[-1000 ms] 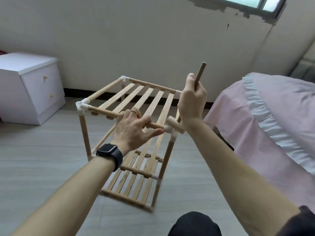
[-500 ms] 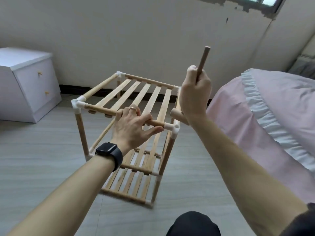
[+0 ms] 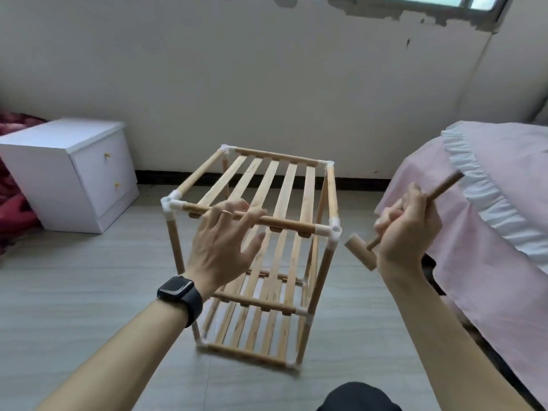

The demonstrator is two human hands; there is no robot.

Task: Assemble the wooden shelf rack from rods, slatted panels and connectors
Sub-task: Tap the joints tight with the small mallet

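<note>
Wooden shelf rack (image 3: 281, 191) stands upright on the floor (image 3: 74, 292), centre frame, with three slatted tiers. Left hand (image 3: 222, 250) reaches forward, palm down, fingers (image 3: 228, 207) spread and nearly straight over the front top rod (image 3: 284, 223), gripping nothing. Right hand (image 3: 406, 229) is curled round the handle of a wooden mallet (image 3: 360, 252), its head just beside the front right connector (image 3: 333, 229). A black watch (image 3: 178, 287) on the left wrist shows a dark screen.

One rack (image 3: 324, 262) has three slatted panels (image 3: 284, 188), five slats on top, and four top connectors (image 3: 170, 203). One mallet (image 3: 360, 255), one left hand (image 3: 222, 250), one right hand (image 3: 406, 229), one cabinet (image 3: 59, 173).
</note>
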